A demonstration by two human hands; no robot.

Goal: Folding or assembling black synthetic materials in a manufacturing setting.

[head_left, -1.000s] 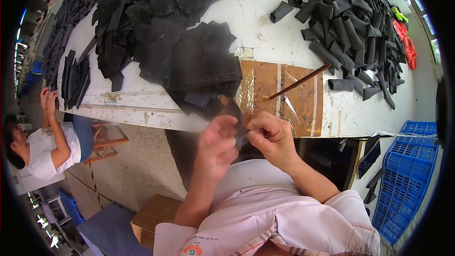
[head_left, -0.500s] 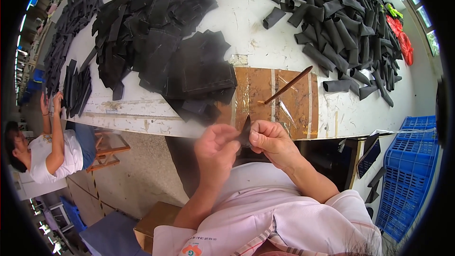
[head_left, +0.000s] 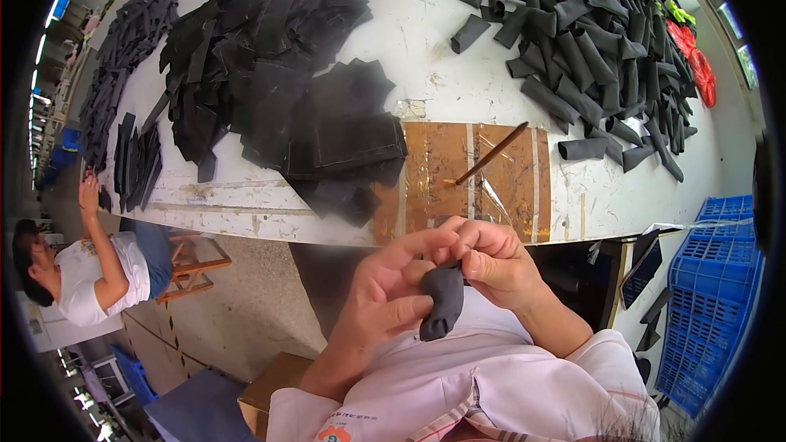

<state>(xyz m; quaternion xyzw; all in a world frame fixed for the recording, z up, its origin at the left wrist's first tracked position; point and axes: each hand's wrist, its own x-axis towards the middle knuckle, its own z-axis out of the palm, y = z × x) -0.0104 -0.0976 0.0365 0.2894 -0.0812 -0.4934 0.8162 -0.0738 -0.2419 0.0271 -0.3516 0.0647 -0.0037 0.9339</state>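
Close to my chest, past the near edge of the table, both hands are closed on one dark fabric tube. It hangs bent, its lower end pointing back toward me. My left hand pinches its side between thumb and fingers. At the top end, the fingers of my right hand press together, and the fingertips of both hands meet there. Just beyond the hands, a pointed wooden stick stands aslant over a taped brown cardboard sheet on the table.
Flat black fabric pieces are heaped on the left of the white table. Rolled dark tubes pile up at right beside a red plastic bag. Blue crates stand at lower right. Another person sits at far left.
The dark fabric, a small pointed bit between my fingers before, now shows as a tube hanging down. Both hands have shifted slightly, with the fingertips brought together.
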